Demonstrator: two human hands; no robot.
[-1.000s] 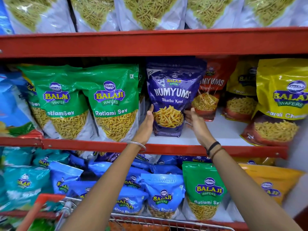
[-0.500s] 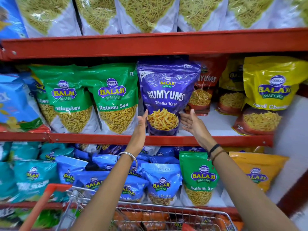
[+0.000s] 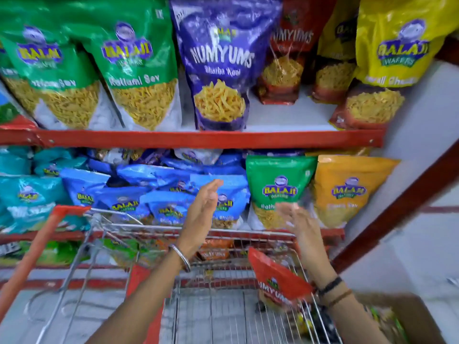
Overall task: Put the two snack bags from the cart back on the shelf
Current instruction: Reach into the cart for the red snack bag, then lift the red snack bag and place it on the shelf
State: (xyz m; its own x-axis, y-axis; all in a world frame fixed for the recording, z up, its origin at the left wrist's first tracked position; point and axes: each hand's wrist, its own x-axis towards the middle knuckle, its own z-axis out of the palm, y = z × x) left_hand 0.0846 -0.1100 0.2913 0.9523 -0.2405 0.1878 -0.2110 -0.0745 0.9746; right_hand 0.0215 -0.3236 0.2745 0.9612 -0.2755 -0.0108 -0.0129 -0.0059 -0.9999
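A purple Numyums bag (image 3: 219,68) stands upright on the red shelf (image 3: 188,139), between green Ratlami Sev bags and a red Numyums bag at the back. A red Numyums bag (image 3: 278,279) leans inside the wire cart (image 3: 223,234), just below my right wrist. My left hand (image 3: 202,212) is open, palm turned right, above the cart's front rim. My right hand (image 3: 298,224) is open and blurred, fingers spread, above the cart and apart from the red bag. Neither hand holds anything.
Green Ratlami Sev bags (image 3: 139,70) fill the shelf's left; yellow bags (image 3: 395,45) stand at the right. Below are blue bags (image 3: 169,194), a green bag (image 3: 278,189) and an orange bag (image 3: 347,189). The cart's red handle (image 3: 37,249) runs at lower left. A red upright (image 3: 402,202) slants at the right.
Both hands have let go of the purple Numyums bag and dropped from the shelf to above the cart. The view has tilted down, showing the cart and the red bag in it.
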